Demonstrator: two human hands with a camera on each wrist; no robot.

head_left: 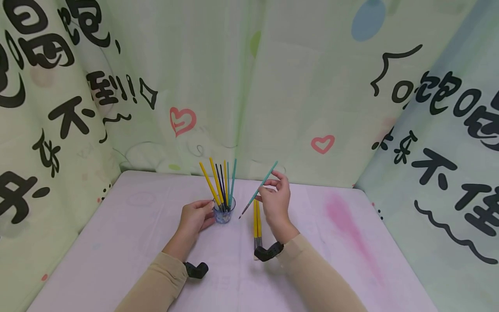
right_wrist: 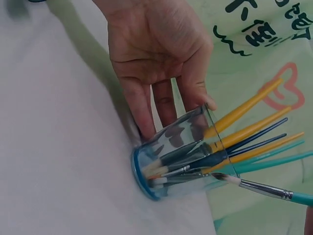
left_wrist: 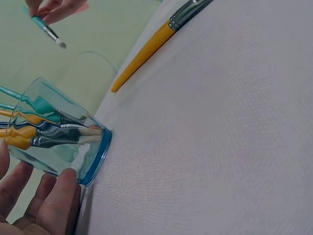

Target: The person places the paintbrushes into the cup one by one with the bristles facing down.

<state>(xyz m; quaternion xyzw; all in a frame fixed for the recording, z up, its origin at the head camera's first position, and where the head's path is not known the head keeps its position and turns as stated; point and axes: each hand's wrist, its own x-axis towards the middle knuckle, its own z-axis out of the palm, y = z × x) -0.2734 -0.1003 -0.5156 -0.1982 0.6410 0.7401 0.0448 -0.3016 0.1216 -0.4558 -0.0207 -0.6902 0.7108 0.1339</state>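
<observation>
A clear glass cup (head_left: 223,218) with a blue base stands upright on the table, holding several yellow, dark blue and teal paintbrushes (right_wrist: 254,110), bristles down. My left hand (head_left: 194,217) holds the cup from its left side, thumb near the rim and fingers along the wall. To the right of the cup, my right hand (head_left: 277,208) pinches a teal paintbrush (head_left: 258,189) by its handle. That brush slants, its bristle tip pointing down and left; in the right wrist view the tip appears in front of the cup's rim.
Yellow-handled paintbrushes (head_left: 257,223) lie side by side on the table below my right hand, partly hidden by the black wrist camera (head_left: 269,251). The table (head_left: 312,260) has a pale pink cover with a darker pink streak. Printed curtains (head_left: 296,99) hang around its back and sides.
</observation>
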